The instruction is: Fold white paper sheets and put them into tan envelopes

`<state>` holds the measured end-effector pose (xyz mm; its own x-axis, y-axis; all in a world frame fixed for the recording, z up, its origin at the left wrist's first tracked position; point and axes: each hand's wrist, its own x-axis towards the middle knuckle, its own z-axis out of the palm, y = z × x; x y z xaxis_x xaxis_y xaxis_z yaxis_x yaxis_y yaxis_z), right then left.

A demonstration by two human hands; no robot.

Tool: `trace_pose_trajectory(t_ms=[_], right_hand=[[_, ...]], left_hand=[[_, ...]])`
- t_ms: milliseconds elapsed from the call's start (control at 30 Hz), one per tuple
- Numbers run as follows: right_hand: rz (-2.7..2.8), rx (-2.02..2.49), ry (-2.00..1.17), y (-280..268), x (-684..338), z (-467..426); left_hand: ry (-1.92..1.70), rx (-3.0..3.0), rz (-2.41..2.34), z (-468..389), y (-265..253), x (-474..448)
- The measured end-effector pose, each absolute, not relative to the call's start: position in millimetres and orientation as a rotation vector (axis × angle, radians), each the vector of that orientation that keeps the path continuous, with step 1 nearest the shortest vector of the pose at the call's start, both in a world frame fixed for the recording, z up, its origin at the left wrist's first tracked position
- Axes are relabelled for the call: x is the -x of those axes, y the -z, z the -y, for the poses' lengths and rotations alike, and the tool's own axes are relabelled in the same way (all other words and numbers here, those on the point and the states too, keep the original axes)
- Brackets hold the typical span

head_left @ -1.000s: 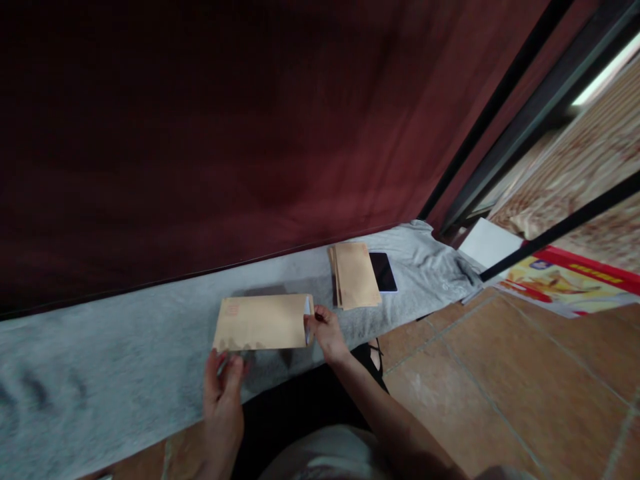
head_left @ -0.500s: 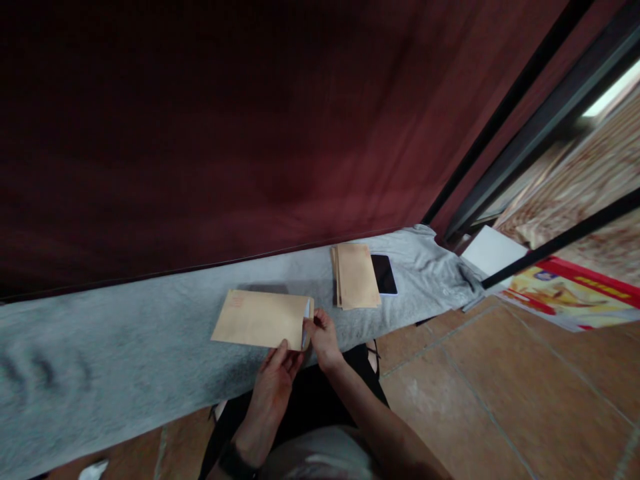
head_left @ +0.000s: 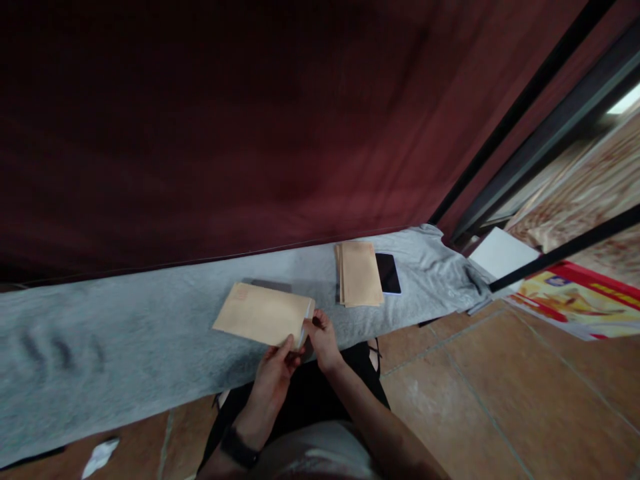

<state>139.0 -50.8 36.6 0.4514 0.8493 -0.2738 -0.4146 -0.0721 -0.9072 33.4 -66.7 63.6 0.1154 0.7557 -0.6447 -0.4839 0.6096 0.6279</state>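
A tan paper envelope [head_left: 265, 313] is held up in front of me over the grey cloth. My left hand [head_left: 277, 367] grips its lower edge, thumb on top and fingers beneath. At the envelope's right end, my right hand [head_left: 321, 337] pinches the flap side, where a narrow strip of white paper shows at the opening. My right fingertips are partly hidden there. Just to the right lies a small stack of similar tan envelopes [head_left: 361, 275], its edges slightly uneven. A dark-screened phone [head_left: 388, 273] rests against the stack's right side.
A grey cloth [head_left: 135, 333] covers the long narrow surface, with a dark red panel [head_left: 280, 147] rising behind it. To the right are a white box [head_left: 503, 253], a red and yellow printed carton [head_left: 575, 297] and dark metal bars. A crumpled white scrap [head_left: 101, 456] lies on the tiled floor.
The envelope has tilted, its left end swinging up slightly, and less of its opening shows. Both hands keep their grip. The view has shifted a little.
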Motion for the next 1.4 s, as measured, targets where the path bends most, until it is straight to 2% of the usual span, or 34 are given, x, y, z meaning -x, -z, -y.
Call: trace_pose_trajectory(t_ms=[233, 467, 633, 800, 1033, 1400], right_hand=[[0.569, 1.289, -1.153, -31.9, -155.9, 48.6], [0.729, 1.403, -0.992, -20.0, -176.6, 55.0], [1.42, 1.518, -0.684, -12.5, -186.4, 56.9], [1.876, 1.586, -0.502, -3.2, -183.3, 53.5], [2.074, 1.611, -0.36, -6.0, -184.4, 48.7], [2.199, 1.495, -0.334, -0.1, -179.3, 39.6]], left_hand=[[-0.782, -0.739, -1.22, 29.1, -69.3, 1.4], [-0.629, -1.039, -1.268, -7.9, -63.0, 25.8], [-0.68, -1.187, -1.444, -16.2, -43.2, 38.2], [-0.774, -1.729, -1.619, -1.9, -26.6, 50.4], [-0.558, -2.305, -1.408, 10.4, -15.2, 59.3], [-0.191, -2.742, -1.211, -1.9, -16.4, 73.7]])
